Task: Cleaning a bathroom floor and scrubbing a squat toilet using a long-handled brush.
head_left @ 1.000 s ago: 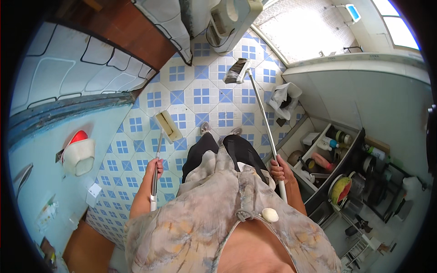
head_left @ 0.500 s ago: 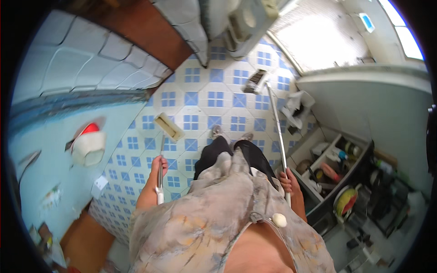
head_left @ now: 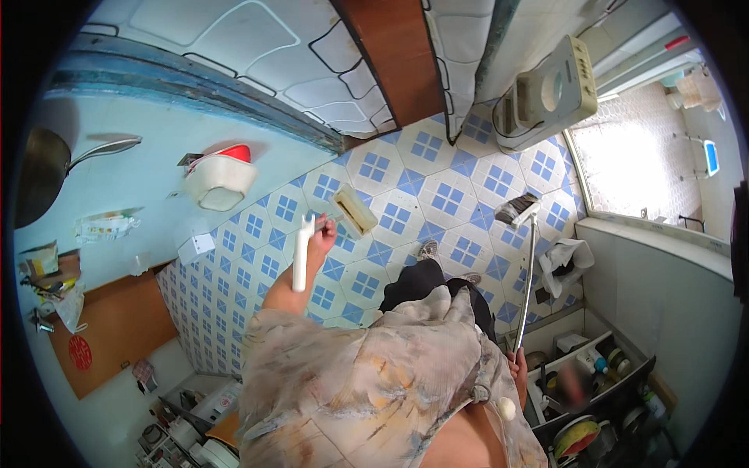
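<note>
My left hand (head_left: 323, 236) is closed round the handle of a long-handled cream dustpan (head_left: 361, 215). The handle's thick white end (head_left: 300, 261) sticks up beside my wrist, and the pan is in front of that hand, over the tiled floor. On the other side, my right hand (head_left: 517, 366) grips the pole of a broom (head_left: 528, 285), partly hidden by my patterned top. Its white head with dark bristles (head_left: 515, 207) lies ahead on the floor, to the right of the dustpan and apart from it.
A white plastic bag (head_left: 568, 261) lies right of the broom pole. Beyond stands a beige appliance (head_left: 550, 97) near a bright doorway. An open drawer unit (head_left: 581, 374) with kitchen things is at right. White basins (head_left: 222, 179) hang on the left wall above a small white box (head_left: 196, 248).
My view has swung left, showing more of the left wall. My left hand has lifted the dustpan handle, its white end now nearer me. Both hands keep their hold.
</note>
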### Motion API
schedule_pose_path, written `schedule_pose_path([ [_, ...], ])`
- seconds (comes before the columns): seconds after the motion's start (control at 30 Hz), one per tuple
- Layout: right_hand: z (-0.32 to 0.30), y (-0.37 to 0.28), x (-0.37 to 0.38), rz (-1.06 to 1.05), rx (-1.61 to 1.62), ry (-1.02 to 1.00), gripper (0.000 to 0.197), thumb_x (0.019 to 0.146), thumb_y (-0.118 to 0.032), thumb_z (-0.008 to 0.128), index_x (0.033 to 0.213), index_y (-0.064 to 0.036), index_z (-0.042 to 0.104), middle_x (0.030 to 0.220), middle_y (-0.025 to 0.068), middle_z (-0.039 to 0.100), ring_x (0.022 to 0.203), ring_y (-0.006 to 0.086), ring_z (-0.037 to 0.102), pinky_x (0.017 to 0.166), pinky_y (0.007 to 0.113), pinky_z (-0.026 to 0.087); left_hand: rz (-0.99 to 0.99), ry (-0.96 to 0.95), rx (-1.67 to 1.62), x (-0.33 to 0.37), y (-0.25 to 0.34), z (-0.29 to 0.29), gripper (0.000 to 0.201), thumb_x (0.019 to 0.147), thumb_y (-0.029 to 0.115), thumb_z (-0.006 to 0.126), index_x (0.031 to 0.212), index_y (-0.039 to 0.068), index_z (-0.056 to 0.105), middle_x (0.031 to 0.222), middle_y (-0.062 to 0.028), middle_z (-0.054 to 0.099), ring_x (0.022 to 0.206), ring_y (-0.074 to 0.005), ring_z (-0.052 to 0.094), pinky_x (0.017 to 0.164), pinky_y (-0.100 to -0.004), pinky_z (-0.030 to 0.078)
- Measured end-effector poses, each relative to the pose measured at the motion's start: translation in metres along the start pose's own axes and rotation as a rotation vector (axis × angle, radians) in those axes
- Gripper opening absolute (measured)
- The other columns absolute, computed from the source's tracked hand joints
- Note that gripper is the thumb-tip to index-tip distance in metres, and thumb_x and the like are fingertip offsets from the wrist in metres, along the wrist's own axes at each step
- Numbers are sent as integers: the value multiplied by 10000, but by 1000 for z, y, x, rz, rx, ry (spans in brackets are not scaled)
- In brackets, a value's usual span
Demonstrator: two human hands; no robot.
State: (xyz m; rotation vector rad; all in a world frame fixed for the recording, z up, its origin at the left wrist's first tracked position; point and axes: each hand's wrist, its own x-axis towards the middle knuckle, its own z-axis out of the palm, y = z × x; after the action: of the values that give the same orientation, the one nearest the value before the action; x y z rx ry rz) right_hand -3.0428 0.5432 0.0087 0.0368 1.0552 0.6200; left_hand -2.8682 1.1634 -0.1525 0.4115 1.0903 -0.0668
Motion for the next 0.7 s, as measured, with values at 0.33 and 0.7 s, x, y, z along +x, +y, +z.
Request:
schedule_pose_path([
  [0.33, 1, -4, -1, -33, -127, 53, 438, 954, -476, 378, 772, -98, 504, 508, -45, 338, 362, 58, 283, 273, 205, 230, 456, 214, -732, 45, 141, 47, 215, 894, 119, 361, 1062, 22, 455, 936, -140, 504, 738, -244, 550, 567, -359, 537],
  [0.7, 6, -5, 2, 52, -17, 30, 445, 951, -481, 376, 779, -96, 519, 527, -47, 330, 396, 51, 274, 293, 181, 230, 495, 73, -422, 104, 218, 36, 373, 838, 105, 442, 1110, -121, 321, 926, -277, 557, 827, -372, 615, 774, -471, 547],
])
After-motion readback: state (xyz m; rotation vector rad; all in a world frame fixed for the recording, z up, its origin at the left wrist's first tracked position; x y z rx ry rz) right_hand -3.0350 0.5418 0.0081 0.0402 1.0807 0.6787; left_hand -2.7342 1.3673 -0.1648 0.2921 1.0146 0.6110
